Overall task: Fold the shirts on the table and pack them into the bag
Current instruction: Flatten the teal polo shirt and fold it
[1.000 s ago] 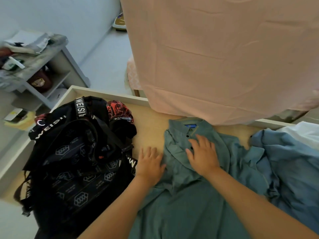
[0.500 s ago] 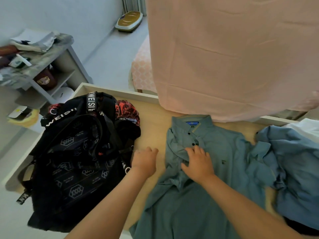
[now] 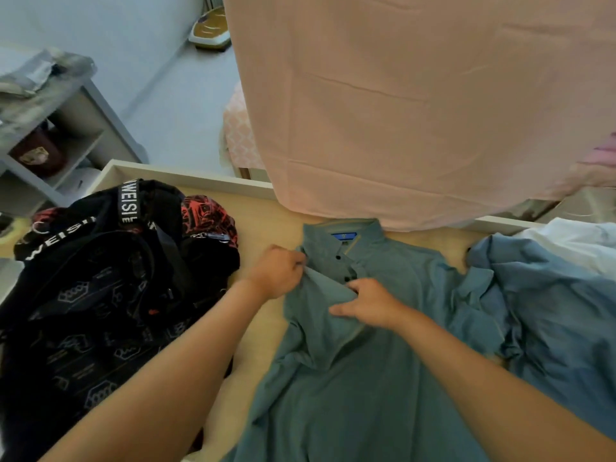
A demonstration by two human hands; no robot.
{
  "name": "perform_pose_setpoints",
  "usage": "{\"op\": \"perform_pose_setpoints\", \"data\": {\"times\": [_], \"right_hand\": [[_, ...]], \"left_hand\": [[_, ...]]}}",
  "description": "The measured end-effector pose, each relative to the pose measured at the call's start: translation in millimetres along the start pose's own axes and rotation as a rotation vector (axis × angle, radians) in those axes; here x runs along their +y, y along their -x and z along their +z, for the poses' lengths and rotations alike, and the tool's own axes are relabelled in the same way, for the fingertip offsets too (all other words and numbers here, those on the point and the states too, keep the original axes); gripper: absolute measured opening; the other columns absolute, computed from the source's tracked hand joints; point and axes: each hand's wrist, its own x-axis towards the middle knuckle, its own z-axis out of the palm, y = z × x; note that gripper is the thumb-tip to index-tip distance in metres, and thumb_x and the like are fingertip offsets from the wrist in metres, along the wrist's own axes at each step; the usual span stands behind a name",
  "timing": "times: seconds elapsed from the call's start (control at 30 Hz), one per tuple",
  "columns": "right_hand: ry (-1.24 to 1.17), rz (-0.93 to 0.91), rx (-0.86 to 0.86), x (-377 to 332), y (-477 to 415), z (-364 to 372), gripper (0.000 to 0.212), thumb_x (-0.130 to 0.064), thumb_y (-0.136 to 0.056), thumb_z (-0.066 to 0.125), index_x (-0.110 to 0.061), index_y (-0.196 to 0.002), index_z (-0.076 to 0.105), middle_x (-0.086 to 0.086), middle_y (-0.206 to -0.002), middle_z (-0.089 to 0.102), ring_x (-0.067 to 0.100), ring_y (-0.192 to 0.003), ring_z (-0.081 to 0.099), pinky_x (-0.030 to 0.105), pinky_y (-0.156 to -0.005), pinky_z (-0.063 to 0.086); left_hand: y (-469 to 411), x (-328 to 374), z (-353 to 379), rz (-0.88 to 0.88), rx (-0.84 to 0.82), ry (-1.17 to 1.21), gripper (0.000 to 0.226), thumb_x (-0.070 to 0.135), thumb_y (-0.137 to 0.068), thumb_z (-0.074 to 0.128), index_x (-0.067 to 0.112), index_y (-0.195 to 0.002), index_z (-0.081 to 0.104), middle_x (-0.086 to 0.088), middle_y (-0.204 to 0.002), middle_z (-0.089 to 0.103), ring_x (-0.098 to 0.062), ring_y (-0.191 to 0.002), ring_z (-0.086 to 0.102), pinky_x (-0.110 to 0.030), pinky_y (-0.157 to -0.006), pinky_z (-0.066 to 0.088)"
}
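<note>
A teal polo shirt (image 3: 376, 378) lies face up on the wooden table (image 3: 260, 221), collar at the far side with a blue label. My left hand (image 3: 278, 275) pinches the shirt's left shoulder fabric beside the collar. My right hand (image 3: 370, 303) rests on the chest just below the dark buttons, fingers gripping a fold of the placket. A black backpack (image 3: 100, 295) with white lettered straps and a red patterned panel sits at the left of the table, close to my left forearm.
A blue shirt (image 3: 550, 311) lies crumpled at the right, with a white garment (image 3: 580, 241) behind it. A pink cloth (image 3: 416, 111) hangs over the table's far edge. A grey shelf unit (image 3: 66, 128) stands at the far left on the floor.
My left hand moved from the bare table onto the shirt's shoulder and closed on the fabric. My right hand shifted slightly toward the buttons and gathered a fold.
</note>
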Motion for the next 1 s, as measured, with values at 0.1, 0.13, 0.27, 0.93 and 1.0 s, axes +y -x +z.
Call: {"op": "perform_pose_setpoints", "data": {"times": [0.1,0.13,0.27,0.93,1.0], "right_hand": [[-0.208,0.058,-0.05,-17,-7,-2,0.023,-0.033,-0.081,0.08,-0.011,-0.085,0.074,0.0,-0.079,0.073,0.012,-0.073,0.066,0.03,-0.069,0.049],[-0.368,0.07,-0.033,-27,-11,1,0.023,-0.031,-0.085,0.077,-0.009,-0.09,0.074,0.003,-0.084,0.074,0.014,-0.075,0.067,0.032,-0.073,0.051],[-0.489,0.136,0.302,-47,-39,23,0.031,-0.029,-0.088,0.072,-0.011,-0.113,0.068,0.005,-0.109,0.07,0.018,-0.095,0.065,0.028,-0.079,0.048],[-0.142,0.181,0.239,-43,9,101,0.076,-0.016,-0.081,0.067,-0.022,-0.144,0.027,0.0,-0.117,0.06,0.026,-0.095,0.064,0.041,-0.078,0.058],[0.025,0.229,0.244,-38,13,102,0.087,-0.018,-0.084,0.069,-0.017,-0.151,0.015,0.009,-0.134,0.052,0.03,-0.112,0.059,0.039,-0.089,0.053]], "left_hand": [[-1,-29,-22,-0.092,-0.033,-0.215,0.033,0.026,-0.089,0.03,0.018,-0.083,0.062,-0.011,-0.096,0.069,-0.031,-0.098,0.06,-0.034,-0.097,0.035],[-3,-37,-23,-0.144,-0.03,-0.311,0.032,0.025,-0.09,0.034,0.018,-0.088,0.065,-0.008,-0.103,0.067,-0.029,-0.103,0.058,-0.036,-0.099,0.034],[14,-47,-6,-0.319,0.27,-0.252,0.039,0.009,-0.084,0.053,0.014,-0.121,0.061,-0.009,-0.128,0.052,-0.033,-0.119,0.045,-0.043,-0.1,0.033],[158,-5,70,-0.259,0.154,-0.104,0.026,0.01,-0.067,0.065,0.024,-0.088,0.06,0.003,-0.084,0.058,-0.025,-0.075,0.062,-0.031,-0.05,0.042],[156,-2,61,-0.307,-0.191,-0.096,0.027,0.036,-0.084,0.055,0.031,-0.11,0.06,0.004,-0.106,0.065,-0.024,-0.099,0.064,-0.033,-0.075,0.048]]}}
